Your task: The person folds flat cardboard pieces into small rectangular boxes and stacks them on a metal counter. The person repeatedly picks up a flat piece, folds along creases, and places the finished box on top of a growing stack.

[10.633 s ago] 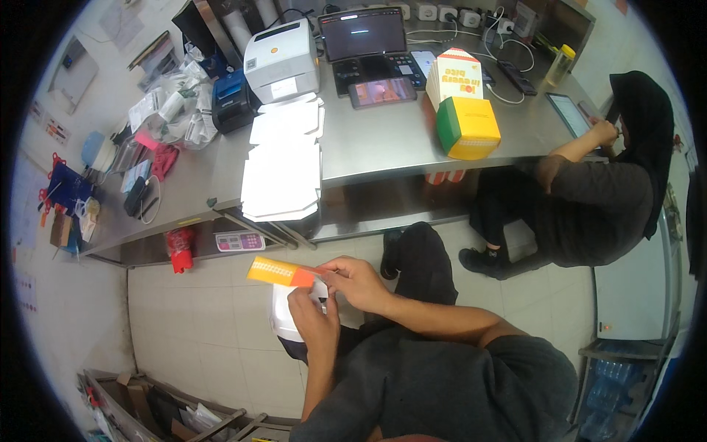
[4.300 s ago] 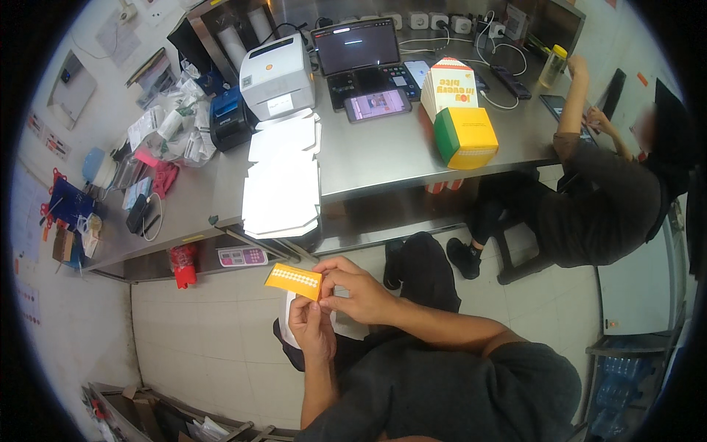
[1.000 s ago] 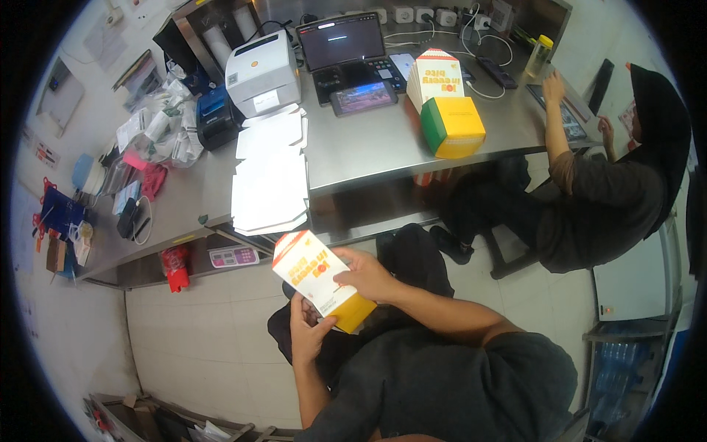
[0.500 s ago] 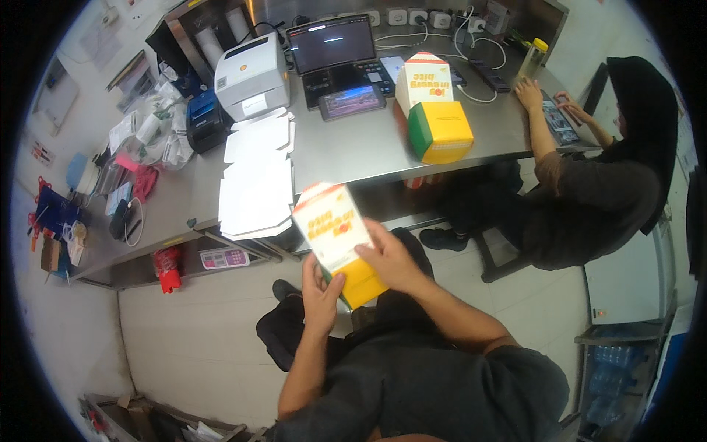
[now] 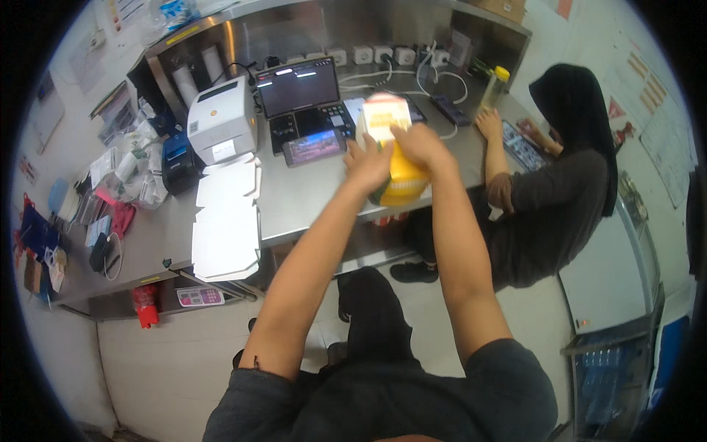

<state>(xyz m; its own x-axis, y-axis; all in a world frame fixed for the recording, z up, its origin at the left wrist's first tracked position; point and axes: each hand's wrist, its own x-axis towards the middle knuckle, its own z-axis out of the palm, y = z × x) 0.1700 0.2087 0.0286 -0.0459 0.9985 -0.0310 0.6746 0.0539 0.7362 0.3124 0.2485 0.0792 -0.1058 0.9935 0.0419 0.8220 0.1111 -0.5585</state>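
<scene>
At the near edge of the steel table (image 5: pixel 291 199), both my arms reach forward. My left hand (image 5: pixel 370 168) closes on the left side of a folded paper food carton (image 5: pixel 407 179). My right hand (image 5: pixel 425 145) grips the same carton from the right. It is white on top, yellow in front and green at its lower left, and somewhat blurred. The two cartons seen before now overlap in one place, so I cannot tell how one sits against the other. A stack of flat white carton blanks (image 5: pixel 227 239) lies to the left, overhanging the table's edge.
A label printer (image 5: pixel 221 121), a laptop (image 5: pixel 298 92) and a lit phone (image 5: pixel 314 147) stand behind. Plastic bags (image 5: pixel 136 173) clutter the left. At right a seated person (image 5: pixel 567 184) touches a tablet (image 5: pixel 523 146) near a yellow-capped bottle (image 5: pixel 495 88). White cables run along the wall.
My hands have carried the carton forward from above my lap to the carton standing on the table. The view has shifted, and the seated person stays at the tablet.
</scene>
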